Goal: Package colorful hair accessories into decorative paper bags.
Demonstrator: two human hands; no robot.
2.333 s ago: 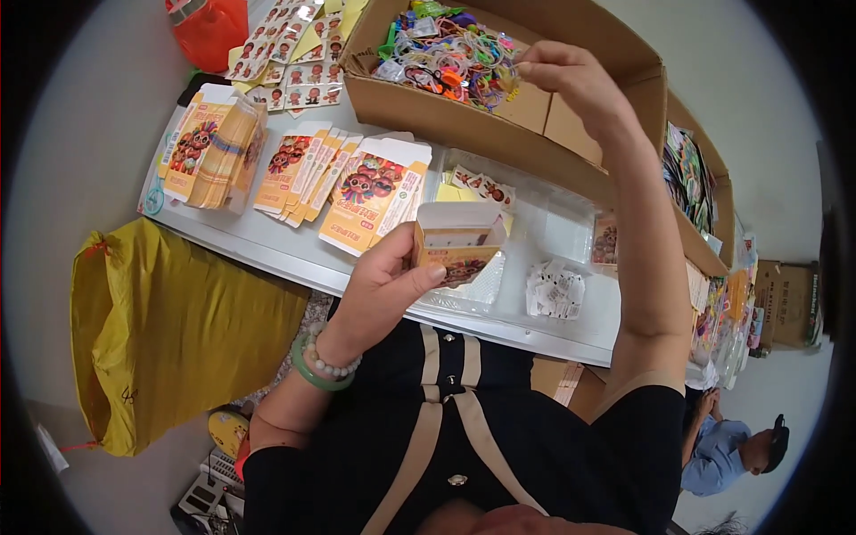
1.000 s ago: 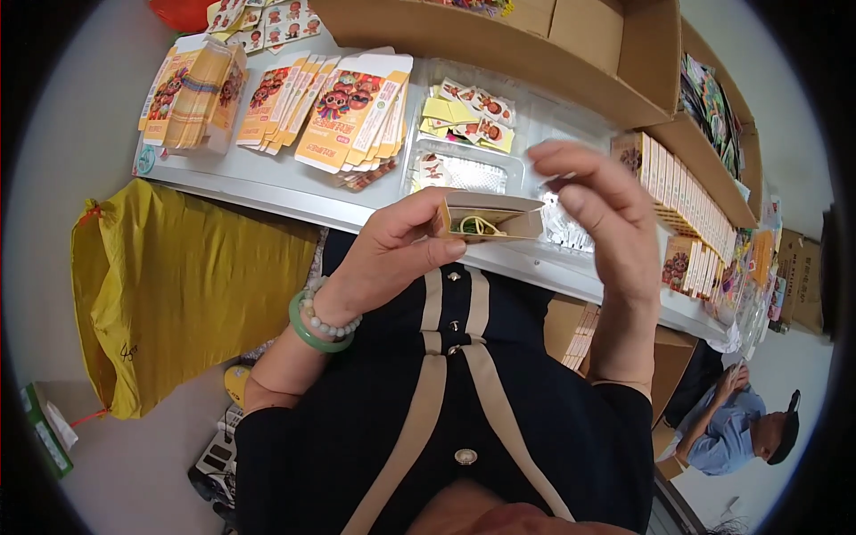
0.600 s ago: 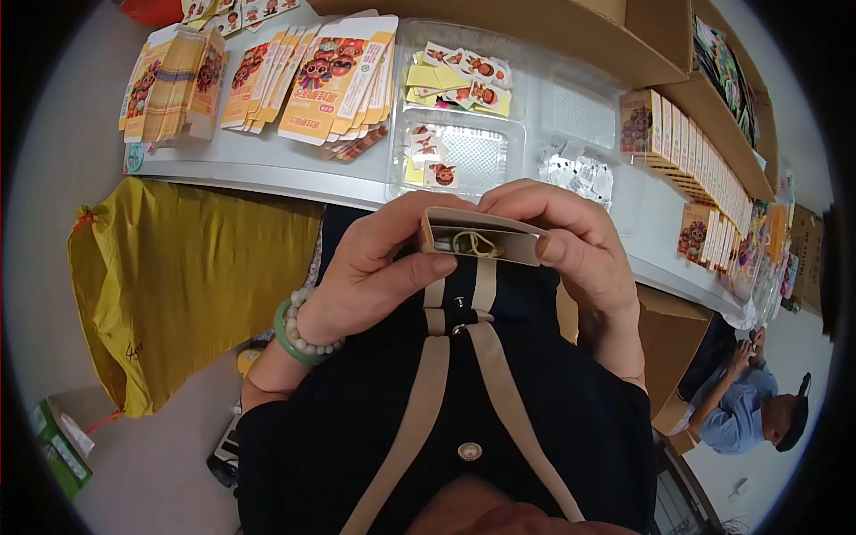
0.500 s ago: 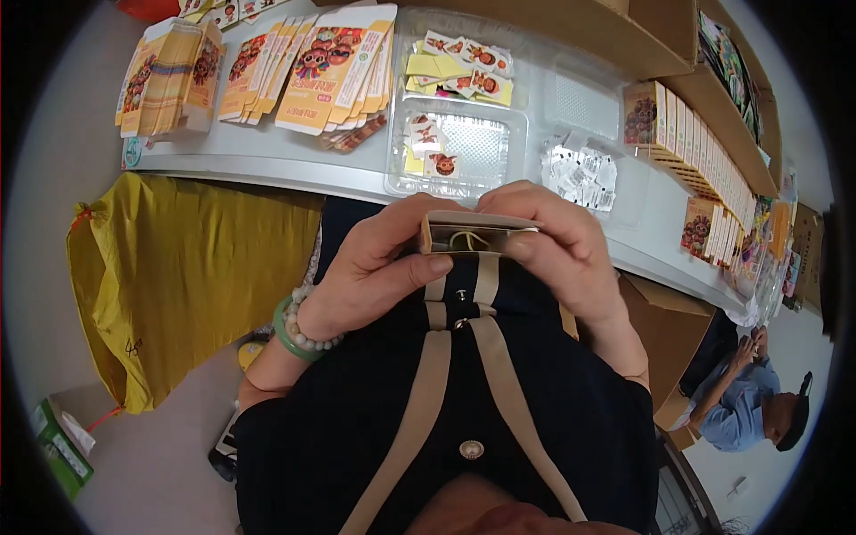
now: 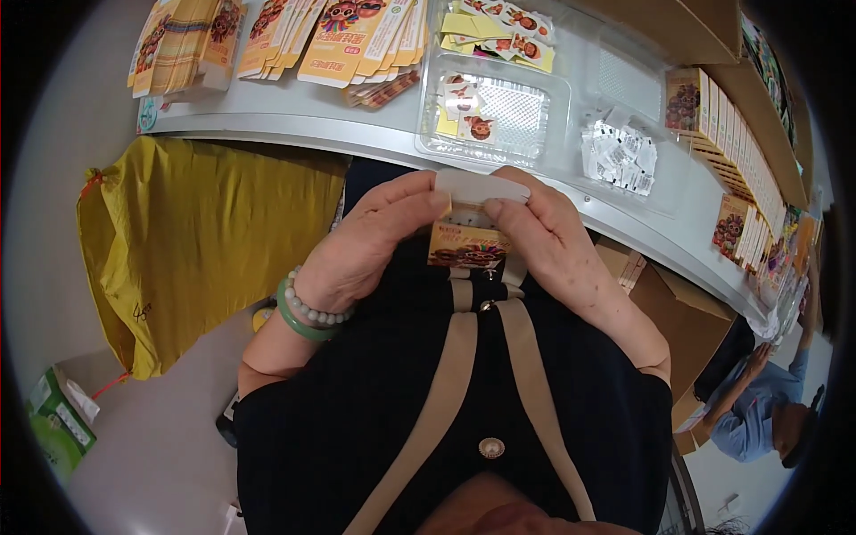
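Cardboard carton [image 5: 470, 234] pinched shut-side up between left hand [image 5: 373, 239] and right hand [image 5: 544, 239]; I'd press the flap squarely, thumbs level, above the worktop [image 5: 294, 125].

Your left hand [image 5: 370, 245] and right hand [image 5: 548, 236] grip small orange printed box [image 5: 468, 242] close to chest, fingers pressed on its white top flap [image 5: 481, 185]. Just beyond, at worktop's [image 5: 294, 116] near edge, clear plastic tray [image 5: 495, 120] with small cards. Flat carton stacks [image 5: 357, 36] toward far left corner. Yellow bag [image 5: 205, 241] hangs below worktop's left end.
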